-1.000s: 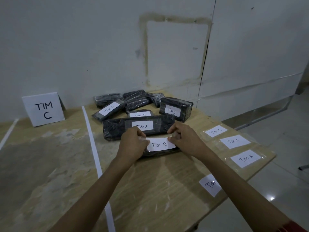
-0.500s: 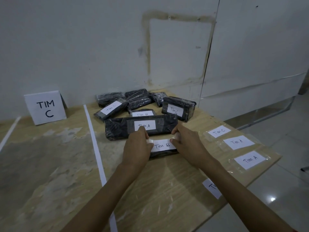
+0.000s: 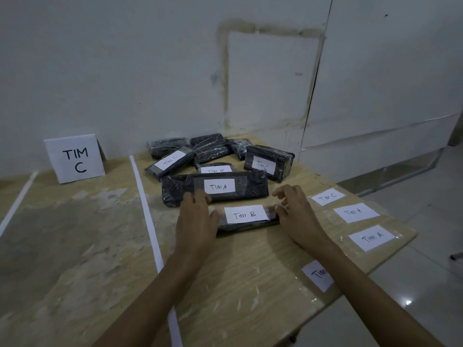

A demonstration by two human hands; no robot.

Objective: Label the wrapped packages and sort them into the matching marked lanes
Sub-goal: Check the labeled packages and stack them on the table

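Glossy plastic-wrapped packages (image 3: 215,187), matt paper labels (image 3: 246,214), worn wood table (image 3: 75,246)

Open going across the bare tabletop (image 3: 75,246) left of the white tape line (image 3: 150,221) as far back as the TIM C sign (image 3: 75,159), but hemmed behind by the heap of wrapped packages (image 3: 213,151) and on the right by loose labels (image 3: 355,212) along the edge.
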